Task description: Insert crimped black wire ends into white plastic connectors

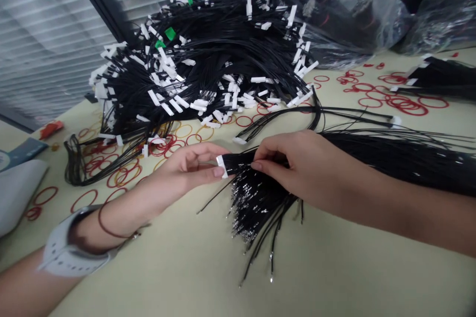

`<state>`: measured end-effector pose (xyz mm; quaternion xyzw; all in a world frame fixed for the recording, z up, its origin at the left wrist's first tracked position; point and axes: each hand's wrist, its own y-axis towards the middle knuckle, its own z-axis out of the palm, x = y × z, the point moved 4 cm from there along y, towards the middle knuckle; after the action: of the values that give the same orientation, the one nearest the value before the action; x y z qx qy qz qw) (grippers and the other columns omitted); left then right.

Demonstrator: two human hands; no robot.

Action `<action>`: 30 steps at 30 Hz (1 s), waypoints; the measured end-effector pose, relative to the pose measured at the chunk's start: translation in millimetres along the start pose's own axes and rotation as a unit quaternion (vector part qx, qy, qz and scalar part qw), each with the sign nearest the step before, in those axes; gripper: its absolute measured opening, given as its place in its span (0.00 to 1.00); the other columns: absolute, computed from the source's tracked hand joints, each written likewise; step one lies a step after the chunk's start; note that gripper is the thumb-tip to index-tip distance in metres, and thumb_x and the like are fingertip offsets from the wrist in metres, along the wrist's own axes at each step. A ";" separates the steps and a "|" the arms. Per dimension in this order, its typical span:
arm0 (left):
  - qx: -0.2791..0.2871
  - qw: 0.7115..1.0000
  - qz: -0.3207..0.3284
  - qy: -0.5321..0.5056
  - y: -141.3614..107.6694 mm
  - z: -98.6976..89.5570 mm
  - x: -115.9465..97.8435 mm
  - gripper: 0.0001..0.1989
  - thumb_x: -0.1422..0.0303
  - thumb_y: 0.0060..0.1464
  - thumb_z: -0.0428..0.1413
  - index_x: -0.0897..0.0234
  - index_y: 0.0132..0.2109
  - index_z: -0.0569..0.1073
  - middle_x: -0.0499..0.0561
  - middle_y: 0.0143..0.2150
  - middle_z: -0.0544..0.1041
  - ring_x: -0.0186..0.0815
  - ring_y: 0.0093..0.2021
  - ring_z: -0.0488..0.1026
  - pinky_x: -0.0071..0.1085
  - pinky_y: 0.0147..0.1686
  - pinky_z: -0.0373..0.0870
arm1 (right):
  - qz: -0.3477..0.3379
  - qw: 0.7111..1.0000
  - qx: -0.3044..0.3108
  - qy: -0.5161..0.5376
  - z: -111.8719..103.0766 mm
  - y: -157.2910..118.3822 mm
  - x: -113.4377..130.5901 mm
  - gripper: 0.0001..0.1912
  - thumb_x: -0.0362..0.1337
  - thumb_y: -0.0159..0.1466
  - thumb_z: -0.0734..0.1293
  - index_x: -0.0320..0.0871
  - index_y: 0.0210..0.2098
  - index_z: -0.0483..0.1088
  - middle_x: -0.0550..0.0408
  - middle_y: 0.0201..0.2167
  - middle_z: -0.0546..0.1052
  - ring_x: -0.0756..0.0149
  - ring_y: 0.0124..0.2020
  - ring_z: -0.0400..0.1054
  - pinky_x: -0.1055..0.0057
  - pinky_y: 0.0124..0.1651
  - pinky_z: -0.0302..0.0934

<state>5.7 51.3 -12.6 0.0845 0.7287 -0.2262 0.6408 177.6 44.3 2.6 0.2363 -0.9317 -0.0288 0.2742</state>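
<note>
My L hand [189, 166] is nearly shut, thumb + fingertips pinching a white connector [222, 166] at center frame. My R hand [286, 163] is just beside it, fingers clenched on the bundle of black wires [260, 203] right behind the connector, w/ bare metal tips fanning toward lower middle. Big pile of connector wires [197, 64] sits top center. Red rubber bands [394, 101] lie on the table [178, 277] at right + left. White strap [70, 252] on my L wrist.
</note>
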 end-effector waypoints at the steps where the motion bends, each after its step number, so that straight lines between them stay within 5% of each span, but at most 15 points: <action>1: 0.001 1.000 0.001 0.001 0.2 0.1 -0.2 0.09 0.76 0.47 0.58 0.62 0.38 0.74 0.46 0.33 0.78 0.29 0.34 0.74 0.22 0.37 0.68 | -0.005 1.000 -0.003 -0.005 0.3 -0.6 1.0 0.09 0.36 0.57 0.61 0.44 0.24 0.70 0.61 0.18 0.69 0.76 0.17 0.56 0.76 0.20 0.46; 18: 0.014 1.000 -0.002 0.003 0.0 4.5 0.4 0.08 0.77 0.49 0.57 0.64 0.38 0.73 0.47 0.32 0.79 0.26 0.32 0.74 0.17 0.33 0.68 | -0.035 0.999 -0.006 0.035 3.4 -2.3 8.4 0.10 0.35 0.58 0.60 0.44 0.23 0.71 0.61 0.16 0.68 0.77 0.16 0.54 0.75 0.20 0.44; 30: 0.032 0.999 0.007 -0.015 -6.5 12.8 -1.5 0.09 0.79 0.51 0.54 0.63 0.38 0.73 0.40 0.30 0.79 0.22 0.30 0.73 0.11 0.28 0.66 | -0.059 0.994 -0.039 0.082 16.1 -6.2 11.9 0.06 0.31 0.58 0.60 0.41 0.27 0.68 0.61 0.25 0.71 0.77 0.23 0.60 0.77 0.25 0.50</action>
<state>14.6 40.2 -10.7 0.1067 0.7110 -0.2459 0.6501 163.1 32.1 -6.3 0.2820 -0.8885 -0.0617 0.3568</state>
